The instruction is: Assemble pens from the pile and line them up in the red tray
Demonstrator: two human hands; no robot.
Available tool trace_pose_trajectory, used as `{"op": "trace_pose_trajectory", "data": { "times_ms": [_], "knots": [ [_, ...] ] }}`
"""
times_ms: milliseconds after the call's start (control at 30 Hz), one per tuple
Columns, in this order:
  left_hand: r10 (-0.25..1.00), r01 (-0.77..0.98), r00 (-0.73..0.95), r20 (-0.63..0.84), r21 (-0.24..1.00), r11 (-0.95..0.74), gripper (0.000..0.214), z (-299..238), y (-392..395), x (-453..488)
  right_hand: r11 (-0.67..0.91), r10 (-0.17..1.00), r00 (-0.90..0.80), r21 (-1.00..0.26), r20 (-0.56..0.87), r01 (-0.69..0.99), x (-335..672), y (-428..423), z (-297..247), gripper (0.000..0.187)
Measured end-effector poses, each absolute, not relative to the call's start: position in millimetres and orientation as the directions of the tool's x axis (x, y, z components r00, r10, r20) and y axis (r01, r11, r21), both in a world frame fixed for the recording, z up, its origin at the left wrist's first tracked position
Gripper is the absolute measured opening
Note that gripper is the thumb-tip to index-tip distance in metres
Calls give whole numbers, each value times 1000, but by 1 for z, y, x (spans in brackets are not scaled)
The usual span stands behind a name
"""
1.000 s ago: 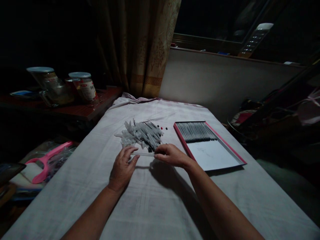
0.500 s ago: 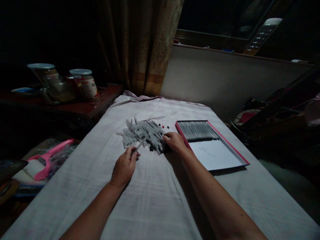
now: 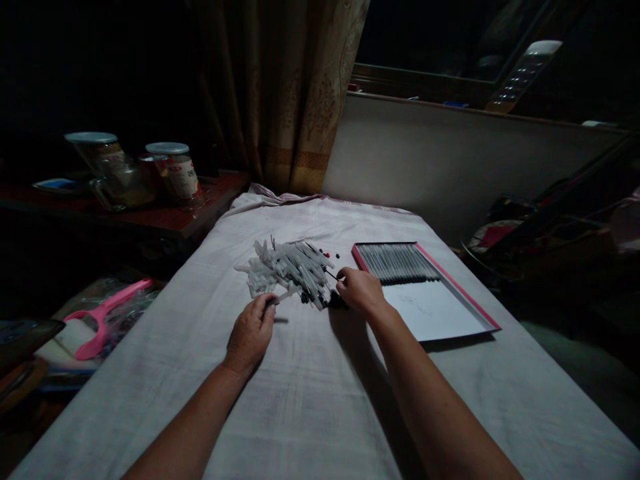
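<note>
A heap of clear pen barrels and thin dark refills lies on a white cloth-covered table. My left hand is closed on a clear pen barrel that points up-right toward the heap. My right hand is at the heap's right edge, its fingers pinched on a thin dark refill. Right of it lies a flat red-edged box with a row of finished pens in its far half.
A few small red and black caps lie beyond the heap. A dark side table at the left carries lidded jars. A pink-handled tool lies low at the left. A curtain hangs behind the table.
My right hand let go of the barrel, reached to the heap's right edge and pinched a refill. My left hand kept the barrel and turned it toward the heap.
</note>
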State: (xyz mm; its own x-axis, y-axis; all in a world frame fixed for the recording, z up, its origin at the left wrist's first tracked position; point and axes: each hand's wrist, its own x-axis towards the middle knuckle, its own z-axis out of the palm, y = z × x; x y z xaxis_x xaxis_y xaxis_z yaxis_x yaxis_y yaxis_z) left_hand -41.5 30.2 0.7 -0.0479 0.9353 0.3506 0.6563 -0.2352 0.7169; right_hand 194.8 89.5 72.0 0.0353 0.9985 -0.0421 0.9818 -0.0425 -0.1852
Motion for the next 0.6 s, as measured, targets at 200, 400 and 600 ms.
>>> {"op": "trace_pose_trajectory", "data": {
  "times_ms": [200, 400, 600],
  "knots": [
    [912, 672, -37, 409, 686, -280, 24, 1, 30, -43, 89, 987, 91, -927, 130, 364, 218, 49, 64, 24],
    [908, 681, -34, 417, 674, -285, 23, 3, 28, -44, 88, 992, 84, -994, 92, 60, 216, 36, 74, 39],
    [894, 691, 18, 448, 640, -335, 24, 2, 27, -42, 75, 995, 59, -997, 75, 14, 210, 37, 79, 41]
  ]
}}
